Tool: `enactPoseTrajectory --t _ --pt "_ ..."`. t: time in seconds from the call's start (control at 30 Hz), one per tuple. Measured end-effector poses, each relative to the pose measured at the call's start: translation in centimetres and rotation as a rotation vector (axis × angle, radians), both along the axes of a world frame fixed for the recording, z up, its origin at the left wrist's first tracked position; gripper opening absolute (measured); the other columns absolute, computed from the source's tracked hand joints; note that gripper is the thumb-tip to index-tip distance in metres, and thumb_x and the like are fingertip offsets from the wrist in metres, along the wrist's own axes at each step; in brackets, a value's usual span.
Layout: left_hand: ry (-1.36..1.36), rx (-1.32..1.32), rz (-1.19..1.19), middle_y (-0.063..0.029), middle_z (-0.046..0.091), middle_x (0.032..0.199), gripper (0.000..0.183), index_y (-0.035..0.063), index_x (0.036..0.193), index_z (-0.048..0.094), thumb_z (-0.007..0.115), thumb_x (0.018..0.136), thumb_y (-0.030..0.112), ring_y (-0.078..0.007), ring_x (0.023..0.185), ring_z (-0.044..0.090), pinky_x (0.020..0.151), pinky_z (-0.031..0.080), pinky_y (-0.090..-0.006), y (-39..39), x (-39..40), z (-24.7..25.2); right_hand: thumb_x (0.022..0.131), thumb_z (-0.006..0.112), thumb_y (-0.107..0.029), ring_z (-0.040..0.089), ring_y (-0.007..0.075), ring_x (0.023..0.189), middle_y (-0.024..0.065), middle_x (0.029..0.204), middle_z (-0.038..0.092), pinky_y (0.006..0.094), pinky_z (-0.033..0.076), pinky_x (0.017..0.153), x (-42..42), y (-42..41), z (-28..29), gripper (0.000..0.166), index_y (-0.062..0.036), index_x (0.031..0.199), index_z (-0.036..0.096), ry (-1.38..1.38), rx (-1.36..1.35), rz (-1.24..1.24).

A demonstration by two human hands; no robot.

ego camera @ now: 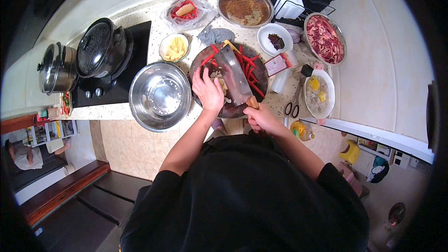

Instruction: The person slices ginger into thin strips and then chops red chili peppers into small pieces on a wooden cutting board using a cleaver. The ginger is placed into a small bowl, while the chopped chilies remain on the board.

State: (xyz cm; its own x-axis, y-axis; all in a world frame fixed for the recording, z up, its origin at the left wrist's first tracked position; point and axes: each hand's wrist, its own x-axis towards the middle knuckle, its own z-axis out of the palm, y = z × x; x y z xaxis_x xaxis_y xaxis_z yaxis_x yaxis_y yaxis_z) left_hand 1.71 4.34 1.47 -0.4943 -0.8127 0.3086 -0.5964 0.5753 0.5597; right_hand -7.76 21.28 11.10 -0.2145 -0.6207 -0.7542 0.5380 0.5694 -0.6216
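My right hand point(261, 118) grips the wooden handle of a cleaver point(233, 77), whose broad blade lies over a round dark wooden chopping board point(231, 109). Left of the blade, my left hand point(209, 92) rests at chopped pale pieces, perhaps garlic point(224, 85), with its fingers a little apart; the blade and fingers hide part of the pile. Whole red chillies point(249, 68) lie to the right of the blade, and more red chillies point(207, 59) lie beyond my left fingertips. A light yellow piece point(231, 46) sits at the far end of the blade.
A steel bowl point(160, 119) adjoins the board's left side. Pots point(94, 50) stand on a black hob point(138, 59). Beyond are sliced yellow food point(176, 48), bagged chillies point(189, 16) and a brown mixture point(245, 7). Scissors point(293, 106) and sliced raw meat point(323, 38) are at right.
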Motion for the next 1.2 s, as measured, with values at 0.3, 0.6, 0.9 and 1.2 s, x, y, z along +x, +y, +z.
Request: enactPoseTrajectory --t 0.3,0.6,0.9,1.2 --pt "0.091 0.077 -0.161 -0.0265 0.044 0.145 0.041 -0.0047 0.134 0.044 0.050 0.098 0.014 -0.0446 0.140 0.038 0.118 0.027 -0.0516 -0.2 2.8 -1.3 0.085 0.061 -0.029 0.066 0.0452 0.080 0.0271 0.082 0.066 0.0523 0.051 0.072 -1.3 4.2 0.7 0.031 0.0018 0.088 0.066 0.896 0.145 0.477" --pt "0.050 0.001 -0.396 -0.0160 0.056 0.135 0.031 0.0042 0.120 0.058 0.060 0.093 0.020 -0.0377 0.131 0.047 0.113 0.034 -0.0488 -1.3 0.3 -0.5 0.084 0.062 -0.029 0.064 0.0480 0.078 0.0293 0.077 0.065 0.0535 0.052 0.073 0.0 6.6 1.6 0.031 0.0017 0.085 0.067 0.829 0.199 0.378" --pt "0.031 -0.056 -0.512 -0.0090 0.062 0.109 0.029 0.0079 0.109 0.068 0.071 0.083 0.019 -0.0319 0.109 0.055 0.099 0.041 -0.0442 -1.6 -0.5 -0.1 0.085 0.061 -0.031 0.066 0.0473 0.082 0.0286 0.082 0.066 0.0536 0.052 0.075 0.9 7.0 -0.3 0.032 0.0006 0.090 0.068 0.909 0.221 0.349" --pt "0.220 0.002 -0.505 -0.0176 0.058 0.108 0.018 0.0016 0.093 0.061 0.065 0.076 0.006 -0.0392 0.109 0.051 0.098 0.042 -0.0468 -1.9 2.6 -0.2 0.084 0.063 -0.032 0.067 0.0425 0.080 0.0238 0.082 0.068 0.0519 0.054 0.076 2.4 4.7 -2.2 0.033 -0.0013 0.091 0.068 0.888 0.223 0.420"
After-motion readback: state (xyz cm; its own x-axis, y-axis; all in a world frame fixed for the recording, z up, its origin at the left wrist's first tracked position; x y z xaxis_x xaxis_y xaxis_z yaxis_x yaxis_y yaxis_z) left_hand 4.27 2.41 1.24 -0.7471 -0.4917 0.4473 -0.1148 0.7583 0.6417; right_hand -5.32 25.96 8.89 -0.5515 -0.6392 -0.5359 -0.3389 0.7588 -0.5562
